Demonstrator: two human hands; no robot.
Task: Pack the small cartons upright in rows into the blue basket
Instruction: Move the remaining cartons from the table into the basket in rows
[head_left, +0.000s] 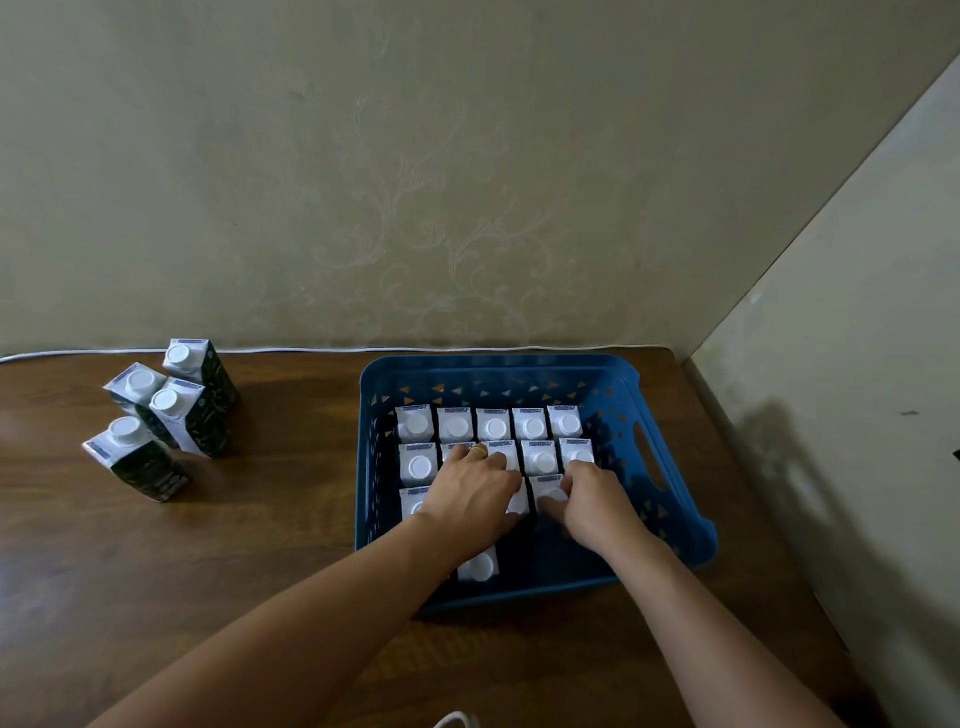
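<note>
The blue basket (498, 370) stands on the wooden table at centre right. Inside it, several small cartons with white caps (457, 425) stand upright in rows along the far side. One more carton (479, 565) stands alone near the front wall. My left hand (470, 493) lies over the cartons of the second and third rows, fingers spread across their tops. My right hand (589, 504) grips a carton (549, 487) at the right end of the third row, thumb and fingers curled round its top. Four loose cartons (171, 410) stand on the table at the left.
A wall rises right behind the table, with a white cable (291, 351) running along its foot. Another wall closes the right side beyond the table's edge (727, 426). Bare wooden tabletop (291, 467) lies between the loose cartons and the basket.
</note>
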